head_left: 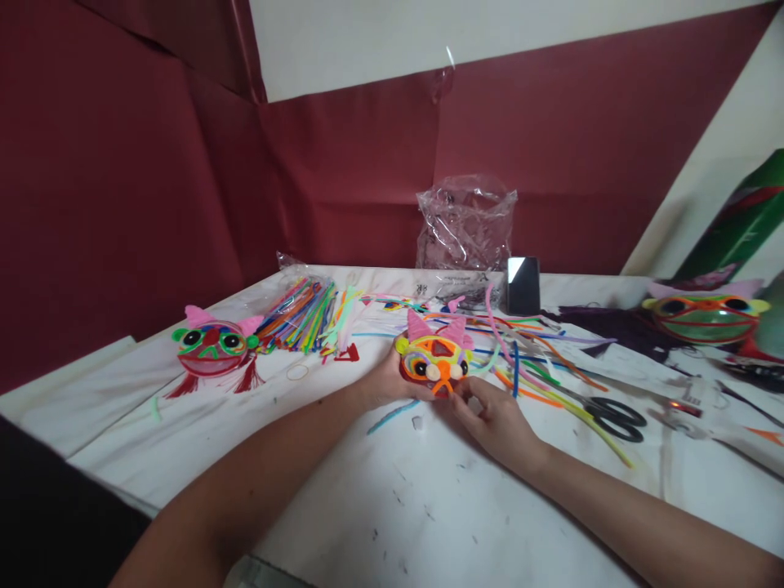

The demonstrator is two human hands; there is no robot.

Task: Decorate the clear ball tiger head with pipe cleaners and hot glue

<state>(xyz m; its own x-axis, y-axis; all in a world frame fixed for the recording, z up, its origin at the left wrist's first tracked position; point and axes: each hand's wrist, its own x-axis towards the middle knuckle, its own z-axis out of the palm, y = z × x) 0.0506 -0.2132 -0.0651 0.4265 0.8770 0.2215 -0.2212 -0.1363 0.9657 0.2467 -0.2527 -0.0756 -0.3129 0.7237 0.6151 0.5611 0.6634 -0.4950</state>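
Note:
A small animal face made of pipe cleaners, orange and yellow with pink pointed ears and dark eyes, is held up over the table. My left hand is closed around its left side, the fingers partly hidden behind it. At the face's lower right edge my right hand is closed in a pinch by the end of an orange pipe cleaner, which crosses below the nose. Several loose pipe cleaners lie beyond my right hand, beside black-handled scissors. A blue fuzzy strip lies beneath the face.
Another pipe-cleaner face with red tassels is at left, and a third face at right. A bundle of coloured pipe cleaners lies mid-left. Behind are a clear plastic bag and a phone. A glue gun lies at right.

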